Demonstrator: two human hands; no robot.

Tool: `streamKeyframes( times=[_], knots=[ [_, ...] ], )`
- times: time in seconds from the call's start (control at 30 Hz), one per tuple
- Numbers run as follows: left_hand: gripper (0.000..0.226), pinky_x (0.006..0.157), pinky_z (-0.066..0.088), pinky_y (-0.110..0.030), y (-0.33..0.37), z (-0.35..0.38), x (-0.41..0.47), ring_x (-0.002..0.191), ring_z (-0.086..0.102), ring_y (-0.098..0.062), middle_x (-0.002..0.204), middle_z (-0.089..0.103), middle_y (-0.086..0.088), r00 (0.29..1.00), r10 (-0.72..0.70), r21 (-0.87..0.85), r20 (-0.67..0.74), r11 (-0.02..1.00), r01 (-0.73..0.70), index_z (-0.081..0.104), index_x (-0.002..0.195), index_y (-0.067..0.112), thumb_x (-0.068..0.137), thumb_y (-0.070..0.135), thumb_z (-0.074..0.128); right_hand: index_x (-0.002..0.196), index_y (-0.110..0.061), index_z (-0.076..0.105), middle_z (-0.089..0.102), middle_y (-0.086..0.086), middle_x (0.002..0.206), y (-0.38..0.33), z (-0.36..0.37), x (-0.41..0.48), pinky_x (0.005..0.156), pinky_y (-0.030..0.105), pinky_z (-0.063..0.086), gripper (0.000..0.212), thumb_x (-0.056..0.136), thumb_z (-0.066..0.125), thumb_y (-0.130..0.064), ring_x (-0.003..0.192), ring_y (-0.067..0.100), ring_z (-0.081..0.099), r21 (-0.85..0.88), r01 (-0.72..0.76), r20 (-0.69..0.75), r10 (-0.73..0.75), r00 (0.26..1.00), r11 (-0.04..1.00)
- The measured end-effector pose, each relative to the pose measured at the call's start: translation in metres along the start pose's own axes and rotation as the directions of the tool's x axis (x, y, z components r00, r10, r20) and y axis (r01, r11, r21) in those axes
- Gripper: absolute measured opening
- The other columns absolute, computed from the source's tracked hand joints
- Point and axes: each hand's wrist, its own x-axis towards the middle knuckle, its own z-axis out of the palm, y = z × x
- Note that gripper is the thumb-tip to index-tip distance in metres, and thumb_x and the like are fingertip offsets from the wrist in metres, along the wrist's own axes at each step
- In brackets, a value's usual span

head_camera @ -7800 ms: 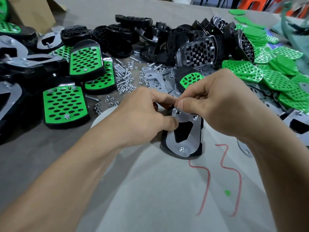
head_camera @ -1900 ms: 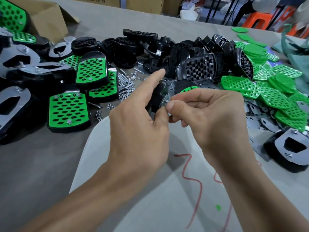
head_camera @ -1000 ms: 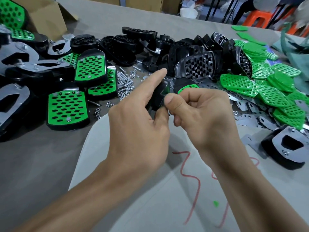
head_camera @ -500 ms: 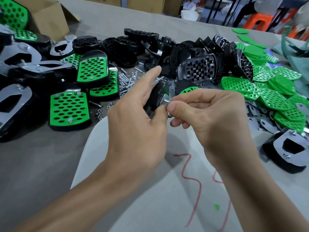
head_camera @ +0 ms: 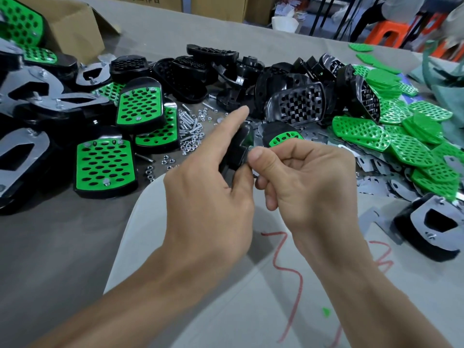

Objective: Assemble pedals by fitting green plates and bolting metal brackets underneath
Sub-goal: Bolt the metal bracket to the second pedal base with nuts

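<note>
Black plastic fills the gap between the two hands: a black plastic pedal body (head_camera: 238,149) is held edge-on above the grey table covering (head_camera: 75,247). It is gripped by the left hand (head_camera: 208,197), with the thumb and lower fingers curled round it and the index finger stretched out straight above. The right hand (head_camera: 306,187) is closed in a pinch, thumb against forefinger, on a small metal fastener (head_camera: 249,150) at the pedal's near edge. Whether that is a nut or a bolt end cannot be told, as most of it is hidden. This pedal is judged to be in the bolting step, with its bracket side turned out of sight.

A good share of the batch looks finished. Pedals with perforated green plates fitted (head_camera: 105,167) are laid at the left, and upturned pedals with shaped metal brackets bolted on (head_camera: 439,222) are seen at the right edge and far left.

Much is left. A heap of bare black pedal shells (head_camera: 296,104) is piled at the back, and loose green perforated plates (head_camera: 401,136) are spread to the right. Flat unfitted metal brackets (head_camera: 371,164) are scattered beside them, and loose silver nuts and bolts (head_camera: 188,129) are strewn between the finished pedals and the hands.
</note>
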Motion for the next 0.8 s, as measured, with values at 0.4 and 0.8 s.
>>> streamKeyframes(
  times=[0.4,0.8],
  knots=[
    [0.07,0.093,0.053,-0.016,0.0026,-0.0006,0.0007,0.1,0.069,-0.01,0.106,0.064,0.035,0.999,-0.011,-0.04,0.038,0.999,0.012,0.058,0.141,0.037,0.078,0.006,0.062,0.059,-0.012,0.055,0.056,0.003,0.052,0.0014,0.0065,0.001,0.053,0.033,0.039,0.049,0.098,0.054,-0.041,0.051,0.019,0.051,-0.511,0.173,-0.011,-0.207,0.978,0.842],
    [0.067,0.101,0.052,-0.024,-0.0018,0.0014,0.006,0.119,0.062,0.008,0.129,0.069,0.017,0.998,-0.064,-0.144,0.011,0.988,0.065,0.061,0.141,0.028,0.082,-0.003,0.07,0.062,-0.013,0.056,0.057,-0.005,0.047,-0.0031,-0.0009,0.0035,0.051,0.034,0.041,0.052,0.099,0.048,-0.048,0.046,0.02,0.055,-0.289,0.072,0.158,-0.027,0.987,0.954]
  ],
)
